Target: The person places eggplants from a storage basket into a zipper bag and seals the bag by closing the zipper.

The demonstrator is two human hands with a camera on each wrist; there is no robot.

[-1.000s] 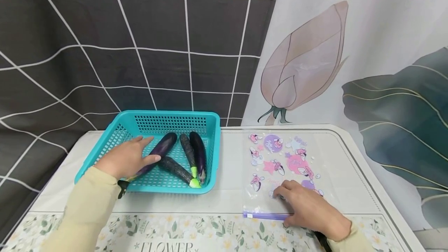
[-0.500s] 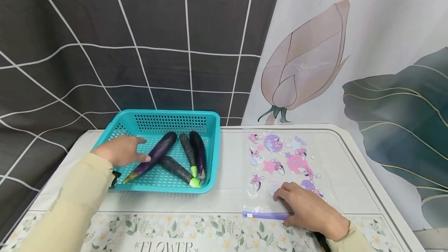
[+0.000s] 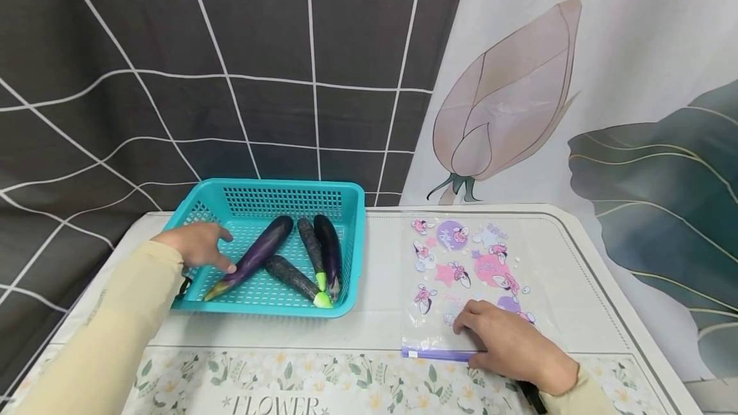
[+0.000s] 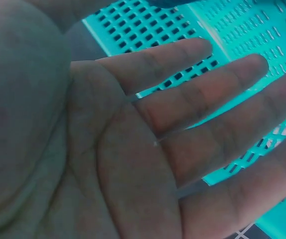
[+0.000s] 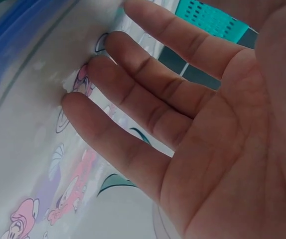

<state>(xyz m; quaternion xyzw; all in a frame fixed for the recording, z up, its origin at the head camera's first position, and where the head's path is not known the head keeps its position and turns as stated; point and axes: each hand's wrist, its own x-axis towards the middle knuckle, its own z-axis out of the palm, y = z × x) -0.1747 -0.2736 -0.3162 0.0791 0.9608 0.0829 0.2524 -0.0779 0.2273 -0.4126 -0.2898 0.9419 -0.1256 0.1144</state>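
My left hand [image 3: 198,247] is over the left side of a turquoise plastic basket [image 3: 282,196], its fingers [image 4: 203,99] spread with nothing in the palm. Its thumb tip is right at a long purple eggplant [image 3: 262,250] lying slantwise in the basket. Beside that lie a second dark eggplant [image 3: 328,245] and two rough dark vegetables with bright green ends, one upright in view [image 3: 310,242] and one slanting [image 3: 291,277]. My right hand [image 3: 510,341] rests its fingertips on a clear zip bag [image 3: 429,325] printed with pink and purple cartoons, lying flat on the table.
The purple zip strip [image 3: 438,355] of the bag faces the near side. A floral mat [image 3: 346,380] with lettering runs along the front of the white table [image 3: 380,274]. A dark checked cloth [image 3: 259,107] and a flower-printed curtain [image 3: 519,101] hang behind.
My left hand has drawn back to the left across the basket, off the long eggplant's middle, uncovering its lower end. The right hand and the bag have stayed put.
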